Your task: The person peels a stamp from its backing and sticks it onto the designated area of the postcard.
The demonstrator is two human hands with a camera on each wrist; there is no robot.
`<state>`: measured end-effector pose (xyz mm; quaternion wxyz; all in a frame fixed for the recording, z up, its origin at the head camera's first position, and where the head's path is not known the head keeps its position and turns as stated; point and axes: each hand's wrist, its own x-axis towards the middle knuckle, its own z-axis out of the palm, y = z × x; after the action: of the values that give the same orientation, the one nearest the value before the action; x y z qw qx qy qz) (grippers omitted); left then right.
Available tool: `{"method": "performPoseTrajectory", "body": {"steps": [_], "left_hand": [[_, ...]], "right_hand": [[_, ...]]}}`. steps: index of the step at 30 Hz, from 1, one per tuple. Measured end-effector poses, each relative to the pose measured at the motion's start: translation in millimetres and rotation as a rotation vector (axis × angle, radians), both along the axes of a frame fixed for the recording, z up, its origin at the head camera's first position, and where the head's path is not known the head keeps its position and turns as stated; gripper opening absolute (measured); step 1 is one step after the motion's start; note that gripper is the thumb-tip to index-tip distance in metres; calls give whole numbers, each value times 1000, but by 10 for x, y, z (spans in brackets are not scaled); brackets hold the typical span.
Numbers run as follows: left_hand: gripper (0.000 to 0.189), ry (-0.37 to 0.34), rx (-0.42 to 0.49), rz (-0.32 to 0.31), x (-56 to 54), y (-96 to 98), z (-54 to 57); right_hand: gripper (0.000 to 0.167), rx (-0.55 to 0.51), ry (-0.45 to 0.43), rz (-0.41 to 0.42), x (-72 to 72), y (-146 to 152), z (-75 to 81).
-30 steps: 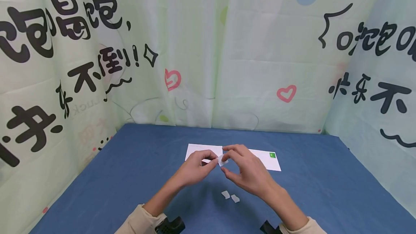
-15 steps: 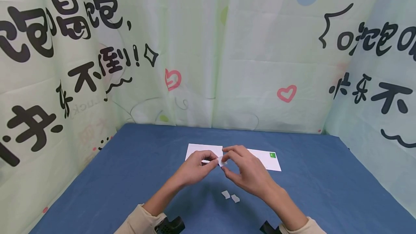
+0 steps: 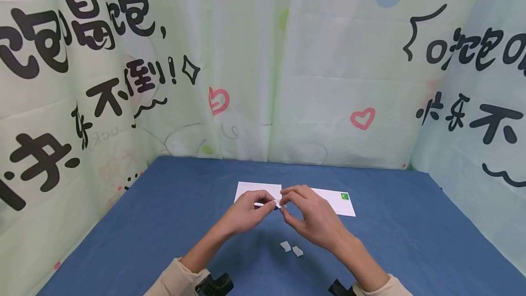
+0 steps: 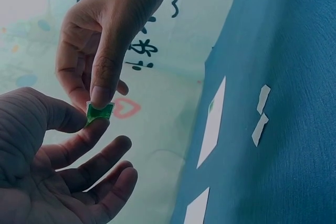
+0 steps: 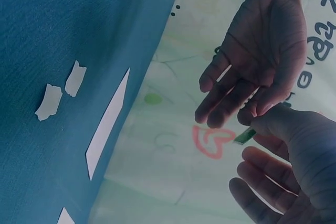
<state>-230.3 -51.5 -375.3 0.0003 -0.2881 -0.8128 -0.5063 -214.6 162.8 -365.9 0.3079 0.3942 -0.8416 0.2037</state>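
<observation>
A small green stamp [image 4: 101, 113] with a pale edge is held up between both hands above the table. My left hand [image 3: 251, 214] pinches it between thumb and forefinger. The right hand [image 3: 311, 216] pinches it from the other side, its thumb lying over the green face in the left wrist view. The head view shows only a sliver of its white back. Behind the hands lie two white envelopes, the left one [image 3: 258, 188] plain and the right one [image 3: 328, 198] with a green stamp [image 3: 344, 196] in its upper right corner.
Two torn white paper scraps [image 3: 285, 246] lie on the blue tablecloth [image 3: 185, 204] in front of the hands. A printed curtain [image 3: 312, 81] encloses the table at the back and both sides.
The stamp between the fingers has tilted, so less of its white back shows in the head view. The right hand has shifted slightly down; the left has stayed almost still.
</observation>
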Motion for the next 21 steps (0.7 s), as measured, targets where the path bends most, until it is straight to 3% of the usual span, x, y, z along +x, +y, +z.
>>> {"method": "performPoseTrajectory", "body": {"steps": [21], "left_hand": [[22, 6, -34, -11, -25, -4, -22]], "right_hand": [[20, 4, 14, 19, -56, 18, -48]]}}
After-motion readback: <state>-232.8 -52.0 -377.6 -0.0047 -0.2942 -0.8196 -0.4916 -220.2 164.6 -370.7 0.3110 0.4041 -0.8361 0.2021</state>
